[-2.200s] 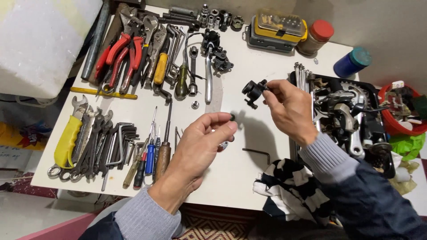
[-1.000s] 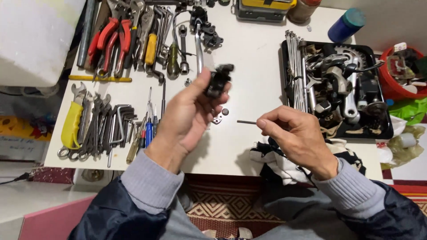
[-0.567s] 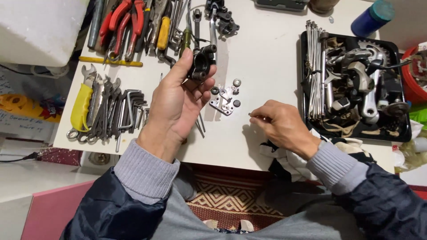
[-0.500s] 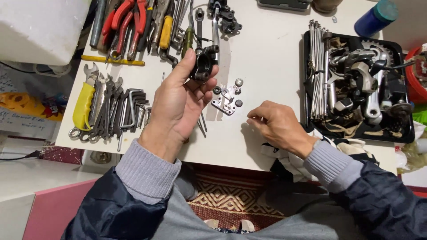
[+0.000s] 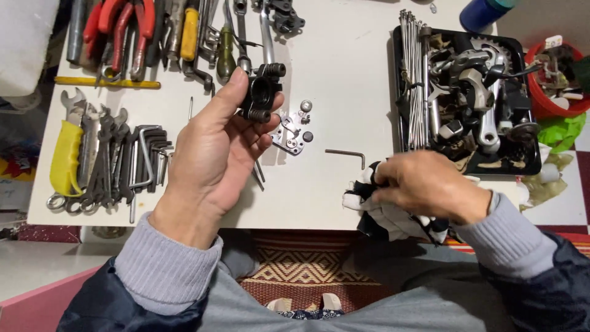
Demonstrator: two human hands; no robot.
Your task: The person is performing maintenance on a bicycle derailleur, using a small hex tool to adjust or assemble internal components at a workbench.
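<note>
Over the table (image 5: 344,67), left hand (image 5: 212,157) grip closed on black part (image 5: 261,92), right hand (image 5: 424,184) pinching rag (image 5: 381,209); looks like cleaning step, next bring rag to part.

"Where is the camera?"

"There is just one. It sits on the person's head and looks almost straight down at the white table (image 5: 344,67)."

"Is it close?"

"Pretty close. The left hand (image 5: 212,154) and the right hand (image 5: 424,184) look big and fill the middle. The person's lap shows at the bottom edge."

"How much of the table fits in?"

"From the wrenches (image 5: 104,160) at the left side to the black tray (image 5: 531,166) at the right. The far tools are cut off at the top."
</note>
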